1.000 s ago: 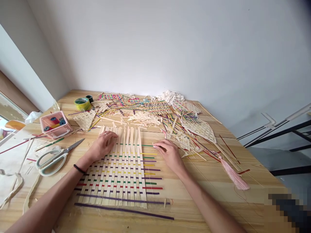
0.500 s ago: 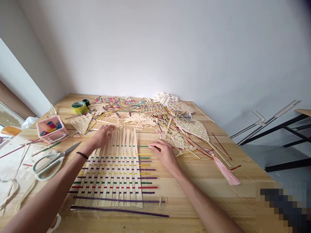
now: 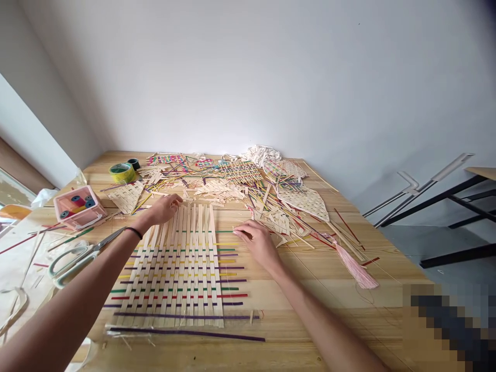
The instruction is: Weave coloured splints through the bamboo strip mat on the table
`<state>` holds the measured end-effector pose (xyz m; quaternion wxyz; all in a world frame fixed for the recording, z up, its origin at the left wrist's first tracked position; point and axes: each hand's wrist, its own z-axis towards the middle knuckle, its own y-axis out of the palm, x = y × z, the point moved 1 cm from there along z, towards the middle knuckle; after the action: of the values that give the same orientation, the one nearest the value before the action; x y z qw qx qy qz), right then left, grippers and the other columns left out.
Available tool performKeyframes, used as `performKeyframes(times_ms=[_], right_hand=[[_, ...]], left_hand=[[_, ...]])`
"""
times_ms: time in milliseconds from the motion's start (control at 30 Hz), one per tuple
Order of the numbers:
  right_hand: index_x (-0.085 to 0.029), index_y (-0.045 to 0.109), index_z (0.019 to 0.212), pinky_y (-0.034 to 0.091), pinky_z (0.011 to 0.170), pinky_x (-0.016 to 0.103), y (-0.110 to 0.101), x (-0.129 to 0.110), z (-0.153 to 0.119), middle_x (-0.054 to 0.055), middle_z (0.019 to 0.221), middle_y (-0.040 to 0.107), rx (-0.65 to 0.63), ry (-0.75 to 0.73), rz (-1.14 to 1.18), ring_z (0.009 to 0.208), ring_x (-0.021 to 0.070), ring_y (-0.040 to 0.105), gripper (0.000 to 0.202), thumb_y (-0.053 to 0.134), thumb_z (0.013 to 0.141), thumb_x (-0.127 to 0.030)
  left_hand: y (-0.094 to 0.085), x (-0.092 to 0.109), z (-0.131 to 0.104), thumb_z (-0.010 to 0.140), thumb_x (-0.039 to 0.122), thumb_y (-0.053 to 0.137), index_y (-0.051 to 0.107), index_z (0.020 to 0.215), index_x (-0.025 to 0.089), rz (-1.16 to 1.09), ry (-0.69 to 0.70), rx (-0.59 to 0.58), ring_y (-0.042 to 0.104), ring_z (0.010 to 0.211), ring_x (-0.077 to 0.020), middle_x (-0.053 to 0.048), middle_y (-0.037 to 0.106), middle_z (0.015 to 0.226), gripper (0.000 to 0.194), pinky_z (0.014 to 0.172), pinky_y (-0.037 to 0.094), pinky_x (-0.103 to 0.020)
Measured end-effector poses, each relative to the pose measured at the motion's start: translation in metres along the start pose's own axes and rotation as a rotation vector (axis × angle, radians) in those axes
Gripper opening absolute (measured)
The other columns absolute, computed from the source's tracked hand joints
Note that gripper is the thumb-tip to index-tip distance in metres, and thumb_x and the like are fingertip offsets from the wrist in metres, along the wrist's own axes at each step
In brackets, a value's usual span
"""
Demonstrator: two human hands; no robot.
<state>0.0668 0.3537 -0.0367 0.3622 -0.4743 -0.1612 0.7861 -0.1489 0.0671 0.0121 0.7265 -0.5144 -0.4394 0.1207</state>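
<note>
Counter: pale wooden counter point(image 3: 329, 305) against a white wall, strewn with strip offcuts.
Mat: your woven mat point(image 3: 182, 268) lies flat at centre, pale uprights crossed by coloured strips.
Left hand point(image 3: 165, 207): fingers spread on the mat's far edge.
Right hand point(image 3: 258, 243): grip pinched on a green strip point(image 3: 225, 231).
Writing: none readable.
</note>
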Motion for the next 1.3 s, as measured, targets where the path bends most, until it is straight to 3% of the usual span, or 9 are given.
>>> performKeyframes(times_ms=[367,700,900,1067,1300], right_hand=[[-0.022,0.078,0.093,0.054,0.081,0.040,0.000,0.001,0.000,0.007,0.092,0.075,-0.018,0.006,0.003,0.086,0.0251,0.069,0.013,0.067,0.101,-0.023],[-0.021,0.079,0.095,0.054,0.082,0.041,0.001,0.002,0.000,0.007,0.094,0.076,-0.017,0.008,-0.002,0.087,0.0255,0.070,0.014,0.067,0.101,-0.025],[-0.023,0.078,0.093,0.055,0.082,0.042,0.001,0.000,0.001,0.008,0.093,0.076,-0.011,0.003,-0.007,0.087,0.0259,0.070,0.018,0.065,0.102,-0.029],[-0.023,0.078,0.094,0.055,0.082,0.041,0.001,0.001,0.001,0.008,0.093,0.076,-0.013,0.000,-0.011,0.088,0.0258,0.070,0.019,0.064,0.103,-0.031],[-0.022,0.076,0.096,0.055,0.084,0.041,0.000,0.001,0.001,0.007,0.096,0.076,-0.030,0.007,0.006,0.091,0.0253,0.071,0.014,0.064,0.102,-0.027]], left_hand=[[-0.023,0.017,0.004,0.069,0.028,0.060,0.065,0.104,0.022,-0.084,0.080,-0.010,0.069,0.094,-0.0271,-0.006,0.069,0.095,0.036,0.085,0.055,-0.041],[-0.043,0.033,-0.016,0.084,0.040,0.059,0.064,0.109,0.021,-0.210,0.125,0.002,0.070,0.088,-0.0247,-0.006,0.070,0.093,0.032,0.083,0.056,-0.039],[-0.032,0.033,-0.042,0.092,0.046,0.058,0.062,0.119,0.022,-0.318,0.082,0.017,0.074,0.092,-0.0235,-0.008,0.069,0.111,0.036,0.083,0.060,-0.039],[-0.011,0.033,-0.071,0.094,0.051,0.061,0.060,0.127,0.026,-0.491,-0.013,0.071,0.073,0.095,-0.0207,-0.009,0.057,0.135,0.041,0.092,0.061,-0.042],[-0.006,0.033,-0.097,0.093,0.060,0.064,0.058,0.130,0.026,-0.626,-0.139,0.009,0.072,0.112,-0.0282,-0.008,0.065,0.126,0.050,0.101,0.057,-0.044]])
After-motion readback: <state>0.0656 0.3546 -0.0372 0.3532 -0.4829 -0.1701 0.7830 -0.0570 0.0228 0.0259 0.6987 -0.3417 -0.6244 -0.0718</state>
